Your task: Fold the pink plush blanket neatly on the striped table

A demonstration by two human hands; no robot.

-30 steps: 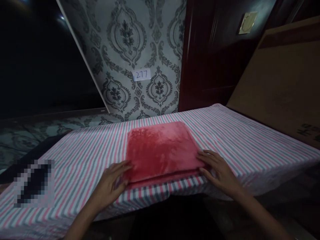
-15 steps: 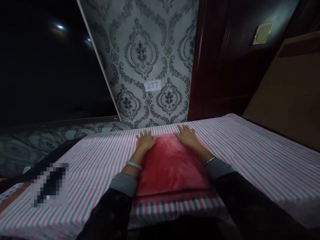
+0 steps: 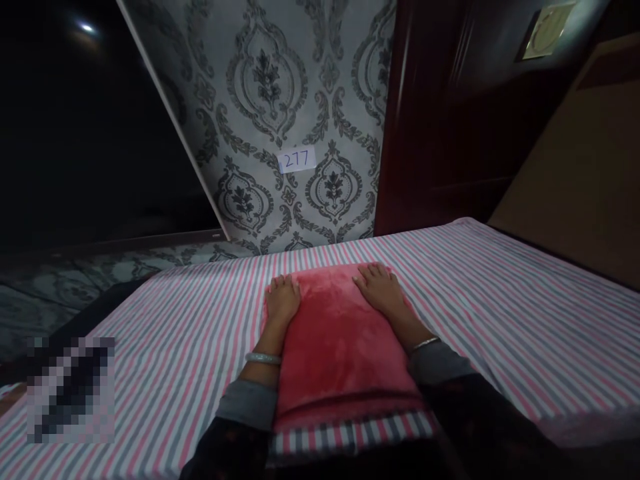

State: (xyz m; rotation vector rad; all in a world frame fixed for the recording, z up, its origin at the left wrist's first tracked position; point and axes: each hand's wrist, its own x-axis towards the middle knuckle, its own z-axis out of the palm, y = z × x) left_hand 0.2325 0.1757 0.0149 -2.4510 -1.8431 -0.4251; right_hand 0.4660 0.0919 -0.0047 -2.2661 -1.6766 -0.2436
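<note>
A red plush piece of fabric [image 3: 340, 340], folded into a flat rectangle, lies on the striped cloth [image 3: 200, 327] in front of me. My left hand [image 3: 283, 298] rests palm down on its far left corner, fingers stretched out. On the far right corner lies my right hand [image 3: 379, 287], also flat, with its thumb apart from the fingers. Neither hand grips the fabric. Near me, a darker fold line runs along the fabric's front edge, close to the edge of the striped cloth.
Behind the covered surface is a patterned wall [image 3: 270, 120] with a paper label [image 3: 297, 159] reading 277. A large dark screen [image 3: 100, 133] stands at the left. On the right are a dark red panel [image 3: 440, 133] and a cardboard box [image 3: 585, 160]. A blurred patch covers the lower left.
Both hands have drawn slightly toward me over the red fabric, from its far edge onto its corners. The left hand has also shifted outward. The view has tilted a little.
</note>
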